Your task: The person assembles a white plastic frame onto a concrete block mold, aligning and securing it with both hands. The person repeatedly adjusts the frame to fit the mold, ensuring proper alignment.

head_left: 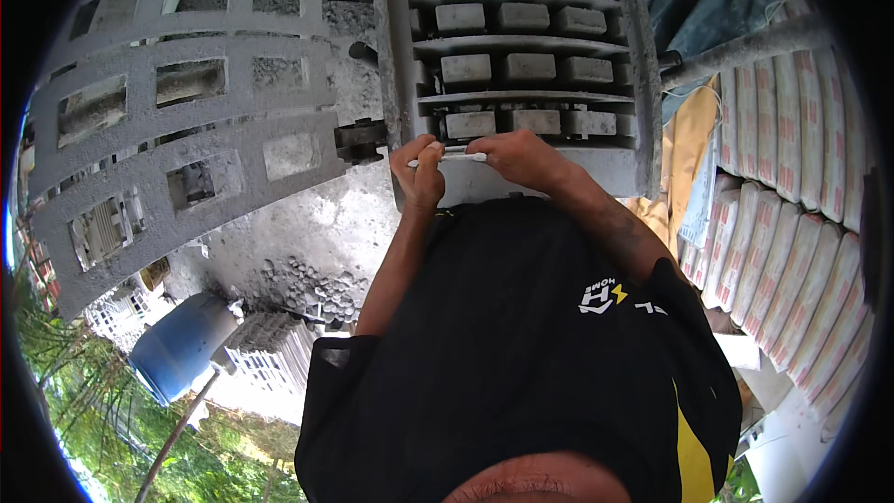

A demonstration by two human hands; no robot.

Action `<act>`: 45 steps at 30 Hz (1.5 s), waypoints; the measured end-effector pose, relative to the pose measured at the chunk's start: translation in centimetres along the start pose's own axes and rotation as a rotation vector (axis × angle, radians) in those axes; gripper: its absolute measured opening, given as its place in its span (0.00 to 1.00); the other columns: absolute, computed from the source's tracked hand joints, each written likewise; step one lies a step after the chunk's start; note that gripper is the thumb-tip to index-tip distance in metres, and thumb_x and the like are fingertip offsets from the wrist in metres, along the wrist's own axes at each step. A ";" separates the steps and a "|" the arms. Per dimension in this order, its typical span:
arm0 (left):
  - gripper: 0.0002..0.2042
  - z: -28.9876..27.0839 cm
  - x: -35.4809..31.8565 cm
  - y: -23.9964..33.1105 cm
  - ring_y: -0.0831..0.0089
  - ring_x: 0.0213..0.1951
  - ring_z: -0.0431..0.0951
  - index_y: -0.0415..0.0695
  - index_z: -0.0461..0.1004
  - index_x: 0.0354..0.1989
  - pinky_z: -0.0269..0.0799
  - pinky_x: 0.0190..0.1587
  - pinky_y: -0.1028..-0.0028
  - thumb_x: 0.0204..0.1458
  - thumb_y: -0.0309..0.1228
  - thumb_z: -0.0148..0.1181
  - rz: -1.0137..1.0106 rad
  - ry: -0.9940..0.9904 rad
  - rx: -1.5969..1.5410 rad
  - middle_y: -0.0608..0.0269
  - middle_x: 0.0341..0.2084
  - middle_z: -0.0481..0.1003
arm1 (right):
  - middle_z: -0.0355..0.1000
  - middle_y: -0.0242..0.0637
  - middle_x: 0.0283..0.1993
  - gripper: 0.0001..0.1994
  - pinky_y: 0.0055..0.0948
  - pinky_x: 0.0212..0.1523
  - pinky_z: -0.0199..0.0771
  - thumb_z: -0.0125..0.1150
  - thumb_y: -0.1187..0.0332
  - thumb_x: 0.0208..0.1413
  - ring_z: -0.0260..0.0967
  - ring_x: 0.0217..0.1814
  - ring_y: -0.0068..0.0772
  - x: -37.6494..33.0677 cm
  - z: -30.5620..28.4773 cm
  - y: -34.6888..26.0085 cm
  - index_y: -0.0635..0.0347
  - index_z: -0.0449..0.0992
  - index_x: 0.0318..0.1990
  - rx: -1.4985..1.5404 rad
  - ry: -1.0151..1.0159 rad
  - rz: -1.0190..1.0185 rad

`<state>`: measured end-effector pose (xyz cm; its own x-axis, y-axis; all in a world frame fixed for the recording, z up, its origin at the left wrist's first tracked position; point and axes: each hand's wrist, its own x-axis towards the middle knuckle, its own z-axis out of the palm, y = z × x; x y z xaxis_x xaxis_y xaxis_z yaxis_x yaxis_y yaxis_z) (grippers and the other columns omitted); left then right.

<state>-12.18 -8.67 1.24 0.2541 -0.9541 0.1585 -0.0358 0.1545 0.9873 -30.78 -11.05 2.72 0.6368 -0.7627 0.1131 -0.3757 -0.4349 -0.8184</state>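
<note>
Both my hands are at the near edge of a grey metal block mould [647,154], side by side. My left hand [421,173] has its fingers closed on one end of a short, thin pale bar [458,157]. On the bar's other end, my right hand [526,158] is closed too. Whether the bar is fixed to the mould cannot be made out. Just beyond my hands, inside the frame, rows of dusty rectangular blocks [532,67] are parted by cross plates [521,44]. My fingers partly cover the nearest row.
At left are rows of grey hollow concrete blocks [237,121]. A wheel-like metal part [360,142] juts from the mould's left side. Stacked filled bags [792,289] stand at right, below a slanting pole [745,54]. A blue barrel [182,345] lies lower left near rubble [312,289].
</note>
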 end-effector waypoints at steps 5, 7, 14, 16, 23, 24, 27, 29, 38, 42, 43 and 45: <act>0.14 1.4 3.0 -0.2 0.86 0.16 0.57 0.38 0.59 0.12 0.51 0.18 0.78 0.47 0.26 0.48 -0.149 -0.163 0.087 0.72 0.09 0.58 | 0.70 0.49 0.24 0.09 0.40 0.27 0.69 0.55 0.65 0.56 0.69 0.25 0.51 1.6 -2.5 0.3 0.60 0.75 0.39 0.003 -0.052 0.139; 0.14 1.8 3.2 0.2 0.87 0.15 0.55 0.39 0.58 0.11 0.50 0.17 0.78 0.48 0.26 0.48 -0.111 -0.152 0.121 0.73 0.09 0.56 | 0.69 0.49 0.22 0.10 0.41 0.26 0.67 0.55 0.64 0.56 0.68 0.24 0.51 1.5 -2.5 0.4 0.60 0.75 0.39 -0.002 -0.033 0.131; 0.12 0.5 -0.1 0.6 0.82 0.17 0.57 0.36 0.61 0.13 0.51 0.20 0.72 0.45 0.27 0.50 -0.149 -0.038 -0.016 0.67 0.09 0.56 | 0.72 0.47 0.29 0.09 0.39 0.31 0.71 0.57 0.70 0.53 0.71 0.31 0.50 0.1 -1.2 -1.8 0.59 0.74 0.41 -0.061 -0.058 0.051; 0.13 0.1 -2.0 -0.3 0.79 0.15 0.57 0.36 0.61 0.12 0.52 0.19 0.71 0.45 0.27 0.50 0.065 0.059 0.002 0.65 0.08 0.58 | 0.74 0.45 0.32 0.09 0.36 0.34 0.72 0.57 0.71 0.52 0.73 0.34 0.46 -0.9 -0.2 -1.5 0.60 0.74 0.41 -0.051 -0.014 -0.008; 0.13 2.6 1.3 0.3 0.82 0.16 0.61 0.36 0.63 0.13 0.55 0.19 0.77 0.48 0.29 0.48 -0.084 -0.157 0.144 0.69 0.10 0.62 | 0.74 0.46 0.32 0.10 0.34 0.34 0.72 0.56 0.68 0.55 0.73 0.34 0.46 -0.8 -1.8 1.5 0.62 0.74 0.41 -0.068 0.015 0.140; 0.14 3.1 1.7 0.0 0.83 0.15 0.59 0.38 0.61 0.12 0.53 0.18 0.77 0.48 0.28 0.49 -0.151 -0.132 0.113 0.71 0.09 0.60 | 0.73 0.48 0.29 0.10 0.36 0.31 0.70 0.56 0.67 0.55 0.72 0.32 0.48 -0.5 -2.1 1.6 0.62 0.74 0.41 -0.048 -0.024 0.193; 0.17 2.8 2.1 0.3 0.85 0.14 0.52 0.43 0.57 0.10 0.48 0.18 0.79 0.50 0.27 0.50 -0.205 -0.214 0.075 0.74 0.09 0.55 | 0.70 0.52 0.25 0.11 0.40 0.29 0.67 0.55 0.65 0.56 0.68 0.28 0.54 -0.4 -2.6 0.3 0.63 0.73 0.41 -0.024 0.048 0.144; 0.17 3.6 2.4 3.0 0.85 0.14 0.52 0.43 0.58 0.11 0.48 0.18 0.78 0.51 0.29 0.51 -0.223 -0.228 0.055 0.74 0.09 0.55 | 0.72 0.53 0.29 0.11 0.42 0.32 0.68 0.55 0.66 0.56 0.69 0.33 0.58 -0.7 -4.5 -2.2 0.63 0.71 0.43 -0.021 -0.006 0.227; 0.22 12.5 0.7 11.1 0.82 0.17 0.57 0.39 0.66 0.16 0.54 0.23 0.77 0.60 0.40 0.47 -0.329 -0.640 0.001 0.73 0.10 0.57 | 0.73 0.36 0.35 0.10 0.29 0.42 0.68 0.52 0.72 0.55 0.72 0.39 0.30 -6.8 -13.7 -3.1 0.60 0.69 0.45 0.481 0.045 0.165; 0.21 15.2 -0.8 5.0 0.83 0.18 0.56 0.38 0.69 0.17 0.54 0.23 0.77 0.60 0.38 0.47 -0.319 -0.632 0.030 0.73 0.10 0.57 | 0.69 0.34 0.32 0.15 0.26 0.45 0.63 0.56 0.60 0.55 0.65 0.39 0.24 -10.0 -11.3 2.1 0.63 0.69 0.42 0.513 0.181 0.152; 0.21 15.7 -0.9 5.3 0.84 0.19 0.57 0.37 0.69 0.18 0.54 0.23 0.77 0.60 0.37 0.46 -0.341 -0.692 0.112 0.74 0.11 0.58 | 0.68 0.33 0.30 0.13 0.25 0.41 0.62 0.54 0.61 0.57 0.64 0.36 0.22 -10.1 -11.1 3.1 0.64 0.70 0.39 0.606 0.194 0.200; 0.20 16.3 -0.8 6.1 0.78 0.20 0.63 0.32 0.73 0.25 0.62 0.24 0.71 0.59 0.39 0.49 -0.342 -0.784 0.252 0.61 0.11 0.66 | 0.67 0.32 0.27 0.13 0.24 0.36 0.62 0.53 0.61 0.58 0.63 0.33 0.21 -11.0 -10.9 4.3 0.65 0.72 0.35 0.711 0.210 0.254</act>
<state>-28.42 -11.11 7.23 -0.4409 -0.8533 -0.2783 -0.3138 -0.1439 0.9385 -46.70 -9.77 4.09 0.4216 -0.9033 -0.0794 0.0736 0.1214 -0.9899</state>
